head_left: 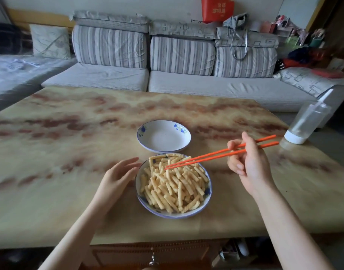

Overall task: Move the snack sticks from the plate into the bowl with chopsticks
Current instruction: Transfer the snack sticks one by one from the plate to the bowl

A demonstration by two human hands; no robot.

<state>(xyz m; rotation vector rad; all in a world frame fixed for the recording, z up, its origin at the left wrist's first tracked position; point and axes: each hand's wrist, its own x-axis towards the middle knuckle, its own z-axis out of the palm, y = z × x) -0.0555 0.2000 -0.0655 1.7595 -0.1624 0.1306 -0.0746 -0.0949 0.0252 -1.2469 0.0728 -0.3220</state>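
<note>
Snack sticks (173, 188) lie heaped in the plate (167, 215), nearest the table (69, 133) edge, and they fill it almost to the rim. The left hand (118, 176) rests just beside the plate's left rim with its fingers straight and relaxed, holding nothing; whether the fingertips touch the rim is unclear. The right hand (247, 164) is raised to the right of the plate, with thumb and curled fingers gripping a pair of orange chopsticks (210, 154) near their upper third. From that grip the chopsticks slant down and to the left, away from the palm. Their tips come nearly together over the far part of the heap, down among the top sticks. It is not clear whether a stick is caught between them. All the sticks lie below and to the left of the gripping fingers, none in the hand itself. Beyond the plate, almost touching its far rim, stands the white bowl (163, 137) with blue flowers. A clear bottle (307, 121) with a white base stands past the right hand at the table's corner. A striped sofa (186, 84) lies farthest back.
</note>
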